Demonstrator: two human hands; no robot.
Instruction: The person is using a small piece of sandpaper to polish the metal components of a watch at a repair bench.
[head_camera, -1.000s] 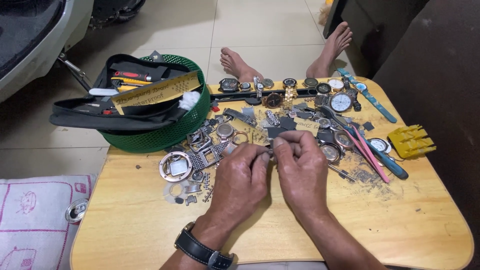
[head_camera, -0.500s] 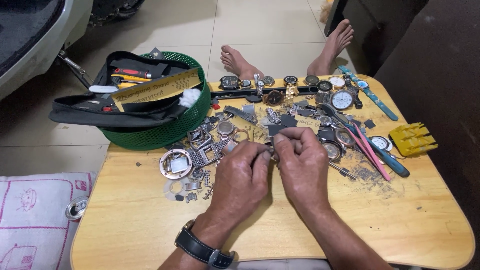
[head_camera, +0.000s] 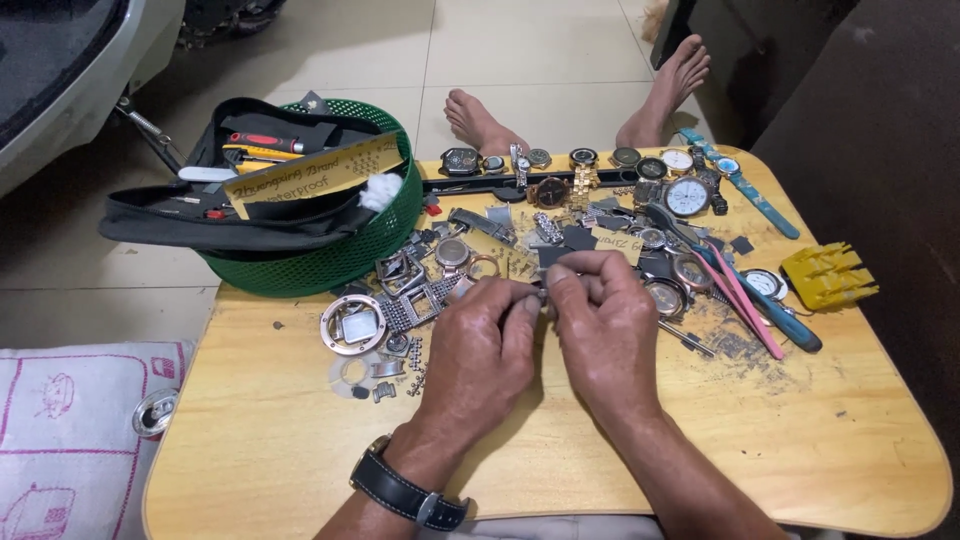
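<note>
- Left hand (head_camera: 480, 350) and right hand (head_camera: 600, 335) meeting fingertip to fingertip over the wooden table (head_camera: 800, 440), both pinched on a tiny metal part (head_camera: 541, 293), mostly hidden, can't tell what exactly.
- Best handled low over the table, so a slip lands on wood and not the floor tiles.
- Worth a light pinch, no squeezing; small springy bits love to fly off.
- Heap of watch parts (head_camera: 420, 290) just left of the fingers: silvery round case, mesh strap, loose links, all shiny and hard.
- Row of watches (head_camera: 580, 165) along the far edge, round faces, gold and steel.
- Green plastic basket (head_camera: 340, 255) with holes, black pouch inside.
- Pink tweezers (head_camera: 745, 310) and yellow block (head_camera: 828, 275) off right.
</note>
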